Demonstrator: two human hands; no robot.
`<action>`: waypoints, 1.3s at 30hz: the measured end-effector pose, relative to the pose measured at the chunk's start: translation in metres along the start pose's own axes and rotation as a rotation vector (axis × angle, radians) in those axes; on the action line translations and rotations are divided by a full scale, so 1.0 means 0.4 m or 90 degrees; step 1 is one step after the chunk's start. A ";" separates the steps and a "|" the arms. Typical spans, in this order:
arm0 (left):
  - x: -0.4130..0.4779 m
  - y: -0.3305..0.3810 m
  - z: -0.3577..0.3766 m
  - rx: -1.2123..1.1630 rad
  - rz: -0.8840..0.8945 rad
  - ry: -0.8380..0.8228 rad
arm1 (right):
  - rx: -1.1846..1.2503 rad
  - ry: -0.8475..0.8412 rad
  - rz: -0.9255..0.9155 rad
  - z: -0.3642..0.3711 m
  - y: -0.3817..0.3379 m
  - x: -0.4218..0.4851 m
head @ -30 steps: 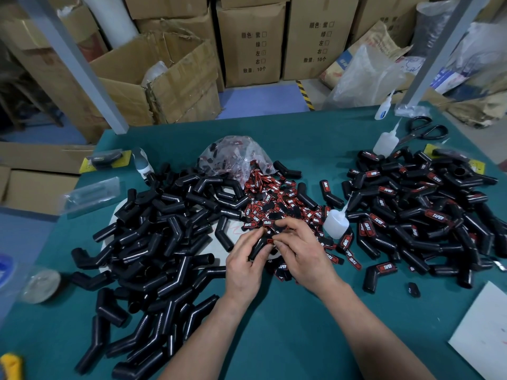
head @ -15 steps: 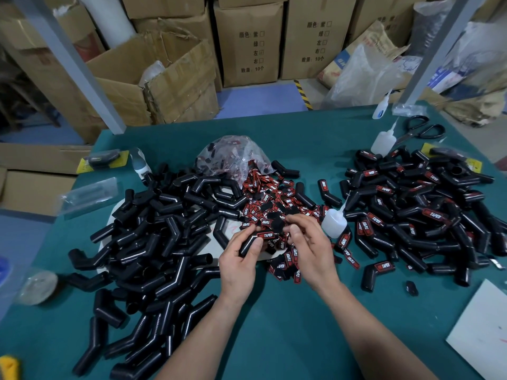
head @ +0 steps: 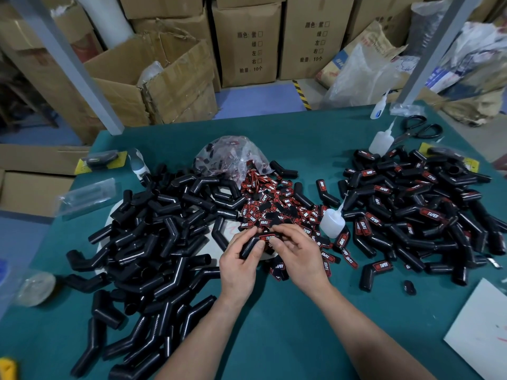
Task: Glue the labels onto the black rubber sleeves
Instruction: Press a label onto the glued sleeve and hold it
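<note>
My left hand grips a bent black rubber sleeve in front of me. A red and black label lies on the sleeve's upper end, and the fingertips of my right hand pinch it there. Behind my hands spreads a heap of loose labels. A pile of plain black sleeves covers the left of the table. Sleeves bearing labels are piled at the right. A small white glue bottle stands just right of my hands.
A clear bag holding more labels sits behind the heap. Further glue bottles and black scissors lie at the far right. A white sheet lies near right, cardboard boxes stand beyond the green table.
My hands lifted off the label heap and drew slightly toward me. The sleeve in my left hand now carries a label, with my right fingers on it.
</note>
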State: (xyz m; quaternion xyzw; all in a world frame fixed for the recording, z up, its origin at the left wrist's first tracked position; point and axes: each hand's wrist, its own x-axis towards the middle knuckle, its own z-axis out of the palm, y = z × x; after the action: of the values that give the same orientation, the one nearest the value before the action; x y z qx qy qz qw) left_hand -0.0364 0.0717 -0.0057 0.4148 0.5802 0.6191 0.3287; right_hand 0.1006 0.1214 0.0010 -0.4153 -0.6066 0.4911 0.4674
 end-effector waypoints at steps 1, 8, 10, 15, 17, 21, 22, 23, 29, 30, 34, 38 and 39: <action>-0.001 0.002 0.001 -0.006 -0.003 0.004 | 0.012 0.003 0.001 0.001 0.000 -0.001; 0.001 0.002 0.002 -0.094 -0.061 0.019 | 0.029 -0.001 -0.024 0.001 -0.008 -0.003; 0.000 -0.002 0.002 -0.082 -0.079 0.026 | 0.024 -0.018 -0.026 -0.001 -0.007 -0.006; 0.004 0.003 0.007 -0.087 -0.086 0.049 | 0.050 -0.011 -0.023 0.004 -0.004 -0.004; 0.001 -0.001 0.007 -0.098 -0.092 0.042 | 0.054 -0.002 -0.020 0.005 -0.004 -0.003; -0.001 -0.001 0.003 -0.118 -0.089 0.036 | 0.058 0.006 -0.034 0.006 -0.006 -0.007; -0.002 0.002 0.004 -0.141 -0.088 0.032 | 0.057 0.005 -0.035 0.005 -0.007 -0.008; -0.002 0.004 0.004 -0.163 -0.086 0.028 | 0.054 0.002 -0.035 0.004 -0.006 -0.008; -0.004 0.011 0.007 -0.188 -0.074 0.025 | 0.065 -0.032 -0.048 -0.016 -0.001 -0.009; -0.003 0.011 0.007 -0.187 -0.078 0.027 | 0.061 -0.034 -0.046 -0.017 -0.002 -0.008; 0.005 -0.004 0.001 -0.146 -0.111 0.042 | 0.047 -0.061 -0.052 -0.018 0.002 -0.008; 0.004 -0.004 0.002 -0.136 -0.107 0.042 | 0.065 -0.032 -0.036 -0.015 -0.003 -0.007; 0.003 -0.001 0.003 -0.141 -0.103 0.039 | 0.062 -0.020 -0.031 -0.014 -0.003 -0.006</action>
State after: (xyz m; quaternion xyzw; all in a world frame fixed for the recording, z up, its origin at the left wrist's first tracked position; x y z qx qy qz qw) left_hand -0.0359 0.0733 -0.0059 0.3085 0.5500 0.6631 0.4034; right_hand 0.1064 0.1199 0.0021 -0.3693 -0.5990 0.5150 0.4895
